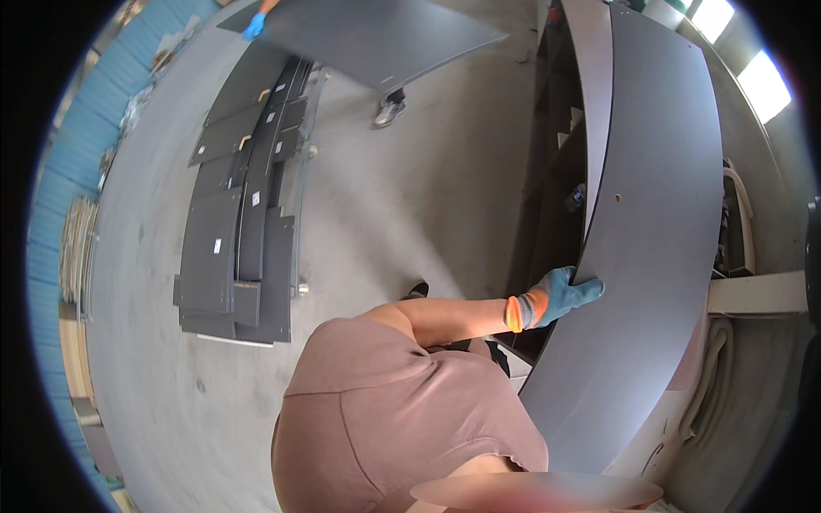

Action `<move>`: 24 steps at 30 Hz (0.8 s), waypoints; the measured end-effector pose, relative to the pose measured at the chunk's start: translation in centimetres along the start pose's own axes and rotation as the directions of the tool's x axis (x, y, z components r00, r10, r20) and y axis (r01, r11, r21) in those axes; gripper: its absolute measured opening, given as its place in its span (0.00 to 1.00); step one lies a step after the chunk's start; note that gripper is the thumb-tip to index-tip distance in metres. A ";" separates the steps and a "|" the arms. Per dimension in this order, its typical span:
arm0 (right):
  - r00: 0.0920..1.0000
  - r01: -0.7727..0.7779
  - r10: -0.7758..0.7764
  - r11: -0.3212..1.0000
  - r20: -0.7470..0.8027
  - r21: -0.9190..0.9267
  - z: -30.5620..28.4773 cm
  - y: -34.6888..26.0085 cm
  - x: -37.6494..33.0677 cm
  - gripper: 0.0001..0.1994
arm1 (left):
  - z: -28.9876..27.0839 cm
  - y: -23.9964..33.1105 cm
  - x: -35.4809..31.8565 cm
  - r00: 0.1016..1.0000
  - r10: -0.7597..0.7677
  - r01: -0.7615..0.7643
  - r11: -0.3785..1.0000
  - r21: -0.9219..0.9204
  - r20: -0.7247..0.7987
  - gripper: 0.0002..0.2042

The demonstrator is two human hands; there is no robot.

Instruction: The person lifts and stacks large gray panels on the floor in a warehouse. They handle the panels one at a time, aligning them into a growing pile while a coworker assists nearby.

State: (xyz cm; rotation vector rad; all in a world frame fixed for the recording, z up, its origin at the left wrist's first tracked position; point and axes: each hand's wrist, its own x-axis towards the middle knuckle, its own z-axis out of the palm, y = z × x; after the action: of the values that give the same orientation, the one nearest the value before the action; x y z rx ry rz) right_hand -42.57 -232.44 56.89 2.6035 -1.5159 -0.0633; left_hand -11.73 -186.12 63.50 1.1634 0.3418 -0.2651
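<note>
My left hand (560,295), in a blue-grey glove with an orange cuff, reaches across my body to the right. It grips the left edge of a large dark grey panel (650,256), which stands tall and slightly tilted and fills the right side of the view. My right hand is not visible; it may be behind the panel. My pink-brown shirt fills the lower middle.
Several dark panels (239,231) lie in a stack on the concrete floor at left. Another person's blue-gloved hand (254,26) holds a big dark board (368,34) at the top, with a shoe (389,109) below it. A dark cabinet frame (552,171) stands left of my panel, a bottle (575,198) inside.
</note>
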 end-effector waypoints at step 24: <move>0.921 0.351 -0.380 0.907 -0.091 -0.231 -11.6 -25.6 4.8 0.35 | -19.8 0.8 10.1 0.977 -0.032 -0.153 -0.787 0.597 0.209 0.27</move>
State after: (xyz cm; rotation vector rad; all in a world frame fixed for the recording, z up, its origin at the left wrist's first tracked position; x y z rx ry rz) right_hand -16.92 -223.06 65.15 2.6197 -0.9049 -0.0780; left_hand -4.64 -167.74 53.17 3.5220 -0.5808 -0.5231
